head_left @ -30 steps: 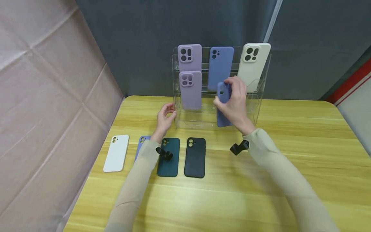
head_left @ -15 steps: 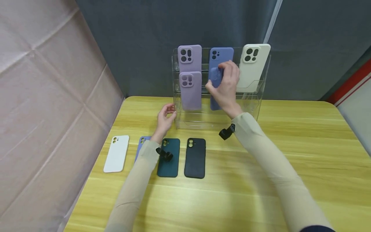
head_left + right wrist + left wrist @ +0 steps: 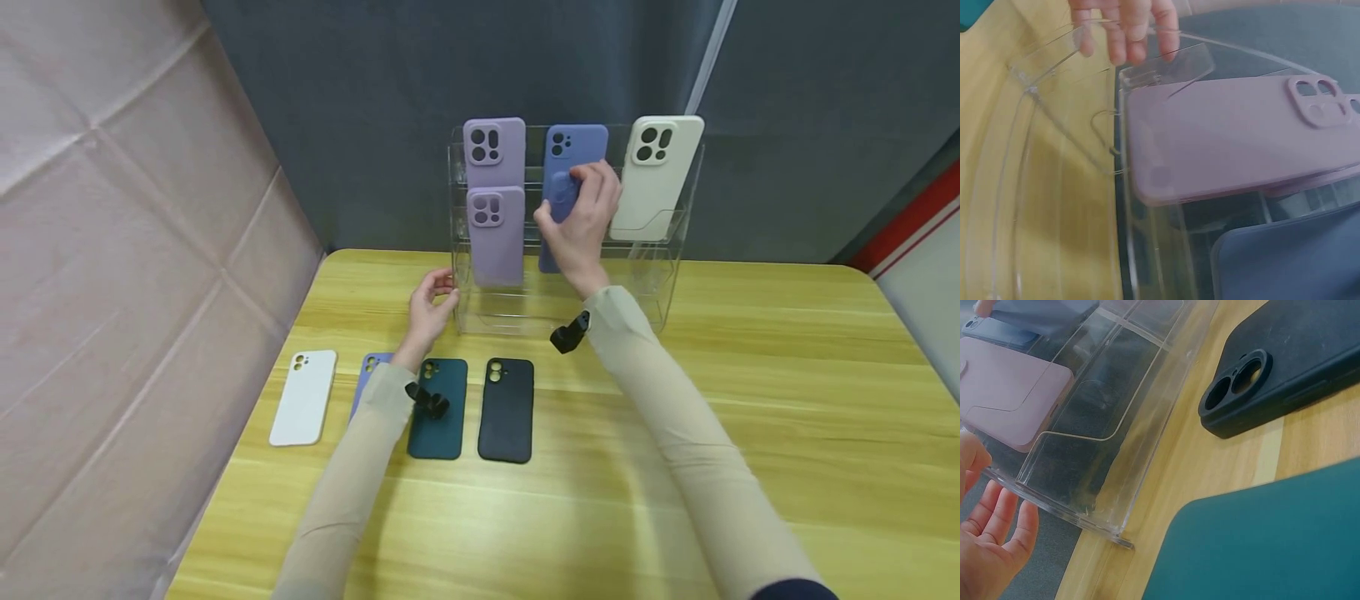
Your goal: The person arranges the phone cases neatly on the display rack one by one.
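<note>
My right hand [image 3: 581, 229] holds a blue phone case [image 3: 558, 192] by its side edges, upright at the middle of a clear acrylic display rack [image 3: 504, 323]. Behind it on the top tier leans another blue phone case [image 3: 592, 137]. In the right wrist view, the held case's lower end [image 3: 1291, 265] is beside a lilac phone case [image 3: 1222, 137]. Whether its bottom touches a shelf, I cannot tell. My left hand [image 3: 429, 310] rests against the rack's left side, its fingers [image 3: 999, 515] along the outer wall in the left wrist view.
A second lilac case [image 3: 498, 150] and a cream case [image 3: 652, 183] stand in the rack. On the wooden table [image 3: 600, 517] lie a white case [image 3: 303, 398], a blue case [image 3: 367, 373] partly under my left arm, a dark green case [image 3: 437, 437] and a black case [image 3: 506, 412].
My right hand has raised the blue phone case from the rack's lower front up and leftward, in front of the rear blue case. My left hand stays at the rack's side.
</note>
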A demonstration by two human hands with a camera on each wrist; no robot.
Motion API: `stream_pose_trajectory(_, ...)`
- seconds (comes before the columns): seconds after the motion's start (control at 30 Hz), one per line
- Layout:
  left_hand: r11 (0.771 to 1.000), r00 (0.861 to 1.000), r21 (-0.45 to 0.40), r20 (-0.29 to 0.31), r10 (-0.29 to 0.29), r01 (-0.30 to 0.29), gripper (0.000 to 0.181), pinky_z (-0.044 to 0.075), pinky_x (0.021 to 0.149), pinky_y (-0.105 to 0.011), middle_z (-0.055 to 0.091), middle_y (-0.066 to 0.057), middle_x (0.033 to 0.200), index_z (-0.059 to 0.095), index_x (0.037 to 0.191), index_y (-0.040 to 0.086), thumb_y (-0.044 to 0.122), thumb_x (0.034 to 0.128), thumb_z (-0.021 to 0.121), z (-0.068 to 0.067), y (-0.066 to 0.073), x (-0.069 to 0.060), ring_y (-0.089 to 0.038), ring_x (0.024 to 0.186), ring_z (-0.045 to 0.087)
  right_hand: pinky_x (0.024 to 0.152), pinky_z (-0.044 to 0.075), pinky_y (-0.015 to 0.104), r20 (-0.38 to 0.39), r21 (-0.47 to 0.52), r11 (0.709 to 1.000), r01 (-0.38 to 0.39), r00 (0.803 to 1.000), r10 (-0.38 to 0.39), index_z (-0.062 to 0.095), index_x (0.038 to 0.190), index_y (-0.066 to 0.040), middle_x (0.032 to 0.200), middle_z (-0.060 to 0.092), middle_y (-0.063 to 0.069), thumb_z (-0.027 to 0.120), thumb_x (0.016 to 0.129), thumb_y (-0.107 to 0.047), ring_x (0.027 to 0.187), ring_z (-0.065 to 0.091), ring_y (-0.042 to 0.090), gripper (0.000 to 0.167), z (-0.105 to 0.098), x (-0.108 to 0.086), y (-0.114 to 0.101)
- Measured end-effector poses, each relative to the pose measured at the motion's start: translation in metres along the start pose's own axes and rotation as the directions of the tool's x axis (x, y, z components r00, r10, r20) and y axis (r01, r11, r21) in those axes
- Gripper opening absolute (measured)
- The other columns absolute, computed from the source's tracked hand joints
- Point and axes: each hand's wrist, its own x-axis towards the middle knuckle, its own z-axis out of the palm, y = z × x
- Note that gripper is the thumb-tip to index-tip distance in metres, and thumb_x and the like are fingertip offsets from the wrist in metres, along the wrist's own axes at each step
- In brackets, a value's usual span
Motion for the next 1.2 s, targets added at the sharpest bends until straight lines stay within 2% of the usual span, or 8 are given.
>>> stream_pose_trajectory(0.07, 1.000, 1.000, -0.001, -0.009, -0.003, 0.003, 0.035, 0.038, 0.094, -0.049, 0.049, -0.037, 0.114, 0.050, 0.123, -0.014, -0.009, 0.0882, 0.053, 0.000, -0.007, 0.002, -0.027, 0.095, 0.050, 0.110, 0.017, 0.033, -0.003, -0.014, 1.000, 0.008, 1.000, -0.008, 0.051, 0.105, 0.003, 0.113, 0.045, 0.018, 0.066, 0.070, -0.005, 0.121, 0.035, 0.028, 0.038, 0.002, -0.003, 0.002)
stream_pose_trajectory(0.17, 1.000, 1.000, 0.012, -0.018, -0.008, 0.008, 0.035, 0.040, 0.093, -0.046, 0.051, -0.033, 0.114, 0.051, 0.123, -0.011, -0.008, 0.0883, 0.055, 0.000, -0.010, 0.003, -0.023, 0.093, 0.051, 0.110, 0.017, 0.034, 0.003, -0.039, 0.999, 0.014, 1.000, -0.014, 0.050, 0.105, 0.003, 0.113, 0.044, 0.019, 0.065, 0.071, -0.005, 0.121, 0.035, 0.028, 0.038, 0.004, -0.008, 0.004)
stream_pose_trajectory(0.47, 0.999, 0.999, 0.023, -0.020, 0.025, -0.025, 0.033, 0.041, 0.093, -0.045, 0.053, -0.029, 0.111, 0.052, 0.121, -0.010, -0.007, 0.0881, 0.055, 0.001, -0.011, 0.001, -0.021, 0.092, 0.052, 0.111, 0.014, 0.035, 0.013, -0.064, 0.998, -0.007, 1.000, 0.008, 0.050, 0.107, 0.002, 0.116, 0.042, 0.018, 0.067, 0.072, -0.007, 0.124, 0.033, 0.028, 0.040, 0.006, -0.019, 0.003)
stream_pose_trajectory(0.67, 1.000, 1.000, 0.017, -0.009, 0.011, -0.011, 0.036, 0.039, 0.094, -0.046, 0.051, -0.032, 0.113, 0.050, 0.124, -0.012, -0.007, 0.0887, 0.054, 0.000, -0.010, 0.001, -0.026, 0.095, 0.051, 0.111, 0.015, 0.036, 0.030, -0.093, 0.995, -0.023, 0.999, 0.026, 0.049, 0.107, 0.002, 0.117, 0.041, 0.017, 0.067, 0.074, -0.008, 0.124, 0.032, 0.029, 0.039, 0.006, -0.024, 0.002)
stream_pose_trajectory(0.77, 1.000, 1.000, -0.005, 0.004, 0.008, -0.008, 0.037, 0.037, 0.095, -0.050, 0.048, -0.037, 0.116, 0.048, 0.125, -0.014, -0.008, 0.0887, 0.053, -0.001, -0.007, 0.000, -0.034, 0.099, 0.050, 0.110, 0.017, 0.037, 0.043, -0.112, 0.993, -0.033, 0.998, 0.038, 0.050, 0.107, 0.002, 0.118, 0.041, 0.017, 0.067, 0.074, -0.009, 0.123, 0.032, 0.031, 0.039, 0.006, -0.026, 0.002)
stream_pose_trajectory(0.87, 1.000, 1.000, -0.011, 0.014, 0.017, -0.017, 0.037, 0.037, 0.095, -0.053, 0.047, -0.039, 0.115, 0.047, 0.124, -0.016, -0.009, 0.0884, 0.052, 0.000, 0.003, -0.004, -0.039, 0.099, 0.049, 0.109, 0.018, 0.038, 0.058, -0.127, 0.991, -0.033, 0.997, 0.041, 0.049, 0.107, 0.002, 0.118, 0.041, 0.018, 0.067, 0.075, -0.008, 0.124, 0.032, 0.032, 0.039, 0.007, -0.028, 0.001)
stream_pose_trajectory(1.0, 1.000, 1.000, 0.018, 0.016, 0.014, -0.014, 0.035, 0.039, 0.094, -0.050, 0.049, -0.036, 0.112, 0.048, 0.123, -0.016, -0.010, 0.0885, 0.052, 0.001, 0.018, -0.009, -0.035, 0.097, 0.050, 0.109, 0.018, 0.038, 0.070, -0.137, 0.990, -0.030, 0.997, 0.040, 0.050, 0.108, 0.003, 0.118, 0.042, 0.019, 0.068, 0.075, -0.008, 0.125, 0.031, 0.033, 0.039, 0.007, -0.029, 0.000)
stream_pose_trajectory(1.2, 1.000, 1.000, 0.019, 0.021, 0.017, -0.018, 0.036, 0.038, 0.094, -0.052, 0.047, -0.039, 0.114, 0.046, 0.123, -0.018, -0.010, 0.0884, 0.052, 0.001, 0.020, -0.009, -0.038, 0.098, 0.049, 0.109, 0.018, 0.039, 0.073, -0.150, 0.988, -0.016, 0.997, 0.028, 0.050, 0.109, 0.002, 0.119, 0.042, 0.018, 0.069, 0.078, -0.011, 0.126, 0.031, 0.032, 0.039, 0.006, -0.029, 0.001)
